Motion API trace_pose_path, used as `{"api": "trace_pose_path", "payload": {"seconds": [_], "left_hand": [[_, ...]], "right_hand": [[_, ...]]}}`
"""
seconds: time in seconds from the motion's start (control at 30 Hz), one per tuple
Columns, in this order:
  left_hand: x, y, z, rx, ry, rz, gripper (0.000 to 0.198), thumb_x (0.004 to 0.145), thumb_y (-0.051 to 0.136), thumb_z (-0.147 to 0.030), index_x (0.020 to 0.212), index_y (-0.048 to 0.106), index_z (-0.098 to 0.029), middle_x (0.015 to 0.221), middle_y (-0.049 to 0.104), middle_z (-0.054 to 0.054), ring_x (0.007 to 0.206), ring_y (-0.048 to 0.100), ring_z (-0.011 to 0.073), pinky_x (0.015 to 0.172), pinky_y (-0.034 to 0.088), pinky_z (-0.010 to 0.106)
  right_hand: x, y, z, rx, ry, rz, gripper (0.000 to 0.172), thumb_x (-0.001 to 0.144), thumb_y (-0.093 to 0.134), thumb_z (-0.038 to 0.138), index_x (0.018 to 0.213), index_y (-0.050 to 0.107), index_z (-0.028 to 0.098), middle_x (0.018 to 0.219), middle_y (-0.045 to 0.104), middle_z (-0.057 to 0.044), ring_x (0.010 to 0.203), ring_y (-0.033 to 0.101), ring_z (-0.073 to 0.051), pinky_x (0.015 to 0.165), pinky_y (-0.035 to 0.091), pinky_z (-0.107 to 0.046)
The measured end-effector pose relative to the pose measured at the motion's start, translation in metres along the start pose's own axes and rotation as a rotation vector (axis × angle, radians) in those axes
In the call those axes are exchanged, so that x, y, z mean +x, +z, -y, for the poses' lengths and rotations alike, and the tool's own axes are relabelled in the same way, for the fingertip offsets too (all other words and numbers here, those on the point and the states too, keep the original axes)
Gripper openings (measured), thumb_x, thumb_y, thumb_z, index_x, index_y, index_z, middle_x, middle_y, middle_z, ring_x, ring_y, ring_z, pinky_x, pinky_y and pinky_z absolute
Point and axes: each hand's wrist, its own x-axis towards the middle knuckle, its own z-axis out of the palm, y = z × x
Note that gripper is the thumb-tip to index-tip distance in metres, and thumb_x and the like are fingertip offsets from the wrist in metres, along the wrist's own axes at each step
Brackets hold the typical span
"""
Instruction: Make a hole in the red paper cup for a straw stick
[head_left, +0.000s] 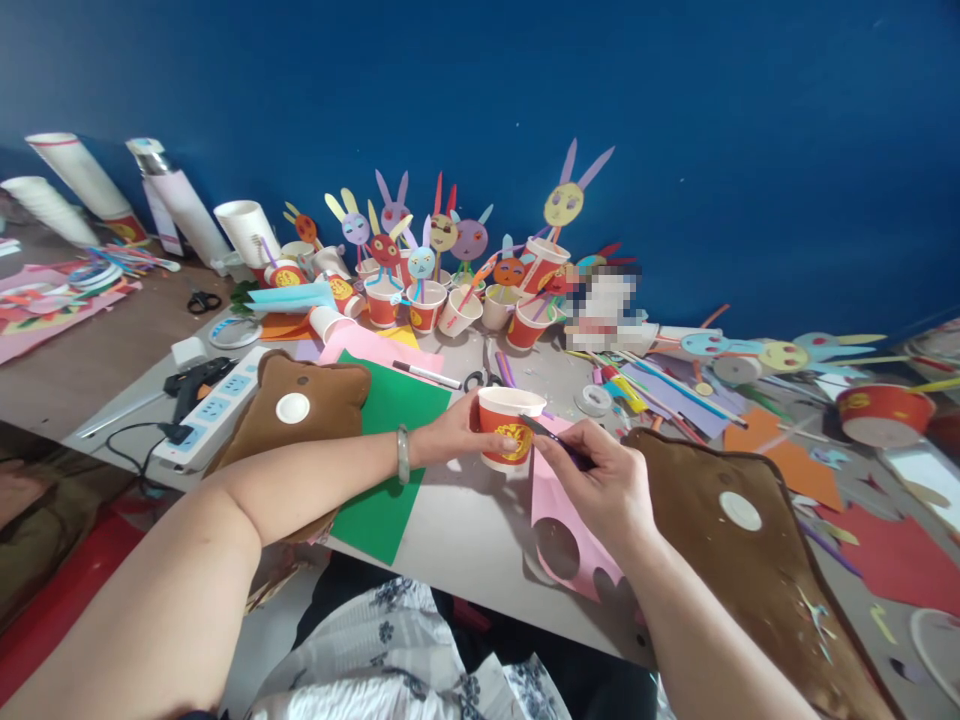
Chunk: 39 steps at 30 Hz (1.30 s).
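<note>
In front of me, a red-and-white paper cup (510, 405) with a yellow print stands upright. My left hand (469, 432) is closed around its left side, thumb across the front. My right hand (596, 475) grips what look like dark scissors (546, 430), their handles mostly hidden by the fingers. The tip of the blade meets the cup's right side just under the rim. Beneath my right hand lies pink paper (559, 500) with round holes cut out. Green paper (397, 420) is by my left wrist, and a marker (427, 375) lies behind it.
Paper cups with rabbit-faced figures (442, 235) line the blue wall. A power strip (214, 405) and black glue gun (196, 380) are left, near a brown cushion (300, 400). Another brown cushion (705, 500) lies right. Tape (594, 400), straws and paper scraps (787, 455) are scattered about.
</note>
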Motion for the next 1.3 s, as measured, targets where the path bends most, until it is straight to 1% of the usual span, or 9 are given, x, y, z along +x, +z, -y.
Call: {"api": "trace_pose_path", "payload": {"seconds": [0.13, 0.3, 0.47, 0.6, 0.7, 0.83, 1.1, 1.2, 1.3], "left_hand": [[0.000, 0.001, 0.004, -0.007, 0.018, -0.013, 0.075, 0.061, 0.088, -0.044, 0.123, 0.061, -0.013, 0.119, 0.067, 0.016, 0.113, 0.062, 0.0290, 0.101, 0.046, 0.044], [0.000, 0.003, 0.010, -0.057, 0.004, -0.058, 0.071, 0.055, 0.091, -0.041, 0.114, 0.064, -0.012, 0.112, 0.068, 0.014, 0.107, 0.063, 0.0258, 0.099, 0.046, 0.043], [-0.001, 0.006, 0.008, -0.061, -0.021, -0.028, 0.061, 0.057, 0.091, -0.039, 0.105, 0.065, -0.012, 0.098, 0.069, 0.008, 0.098, 0.063, 0.0213, 0.096, 0.047, 0.040], [-0.002, 0.007, 0.006, -0.086, -0.035, -0.029, 0.059, 0.056, 0.091, -0.036, 0.104, 0.065, -0.013, 0.097, 0.068, 0.006, 0.096, 0.062, 0.0192, 0.095, 0.047, 0.037], [-0.002, 0.008, 0.005, -0.075, -0.047, -0.030, 0.060, 0.056, 0.091, -0.038, 0.103, 0.066, -0.013, 0.096, 0.068, 0.007, 0.097, 0.062, 0.0201, 0.095, 0.048, 0.037], [-0.002, 0.008, 0.004, -0.056, -0.045, -0.018, 0.060, 0.055, 0.091, -0.040, 0.103, 0.067, -0.013, 0.097, 0.069, 0.008, 0.098, 0.063, 0.0216, 0.094, 0.048, 0.038], [-0.002, 0.007, 0.002, -0.030, -0.017, -0.013, 0.057, 0.057, 0.091, -0.038, 0.102, 0.067, -0.012, 0.098, 0.070, 0.008, 0.095, 0.065, 0.0206, 0.092, 0.050, 0.037], [-0.002, 0.008, -0.001, -0.025, -0.034, 0.004, 0.056, 0.058, 0.090, -0.040, 0.101, 0.068, -0.013, 0.099, 0.071, 0.009, 0.096, 0.065, 0.0224, 0.093, 0.050, 0.039], [-0.003, 0.008, -0.001, -0.027, -0.048, 0.012, 0.058, 0.058, 0.090, -0.039, 0.104, 0.068, -0.013, 0.101, 0.072, 0.010, 0.098, 0.066, 0.0239, 0.094, 0.050, 0.040]], "right_hand": [[-0.001, 0.005, 0.002, 0.007, -0.036, -0.052, 0.032, 0.085, 0.067, 0.040, 0.063, 0.053, 0.020, 0.049, 0.047, 0.006, 0.046, 0.038, -0.008, 0.044, 0.034, -0.021], [-0.004, 0.011, 0.004, 0.005, -0.055, -0.078, 0.030, 0.086, 0.066, 0.039, 0.065, 0.054, 0.020, 0.051, 0.053, 0.005, 0.045, 0.042, -0.008, 0.043, 0.036, -0.020], [-0.005, 0.013, 0.007, -0.003, -0.077, -0.100, 0.031, 0.086, 0.064, 0.039, 0.065, 0.054, 0.020, 0.050, 0.054, 0.004, 0.044, 0.044, -0.009, 0.043, 0.036, -0.020], [-0.004, 0.014, 0.009, -0.012, -0.099, -0.126, 0.030, 0.086, 0.065, 0.039, 0.065, 0.053, 0.020, 0.049, 0.054, 0.004, 0.043, 0.044, -0.009, 0.042, 0.035, -0.021], [-0.005, 0.014, 0.009, -0.013, -0.115, -0.138, 0.029, 0.085, 0.065, 0.038, 0.065, 0.053, 0.021, 0.049, 0.054, 0.004, 0.042, 0.044, -0.009, 0.042, 0.036, -0.021], [-0.006, 0.015, 0.008, -0.025, -0.101, -0.137, 0.028, 0.086, 0.064, 0.039, 0.067, 0.053, 0.021, 0.050, 0.055, 0.004, 0.043, 0.045, -0.009, 0.042, 0.037, -0.021], [-0.008, 0.016, 0.007, -0.027, -0.140, -0.164, 0.026, 0.087, 0.063, 0.036, 0.069, 0.053, 0.021, 0.049, 0.055, 0.005, 0.041, 0.043, -0.008, 0.040, 0.035, -0.019], [-0.009, 0.017, 0.006, -0.029, -0.133, -0.159, 0.025, 0.088, 0.063, 0.035, 0.069, 0.053, 0.021, 0.050, 0.056, 0.005, 0.042, 0.044, -0.008, 0.041, 0.037, -0.020], [-0.010, 0.017, 0.004, -0.034, -0.122, -0.160, 0.025, 0.088, 0.062, 0.035, 0.070, 0.053, 0.021, 0.051, 0.056, 0.005, 0.042, 0.045, -0.008, 0.042, 0.038, -0.020]]}}
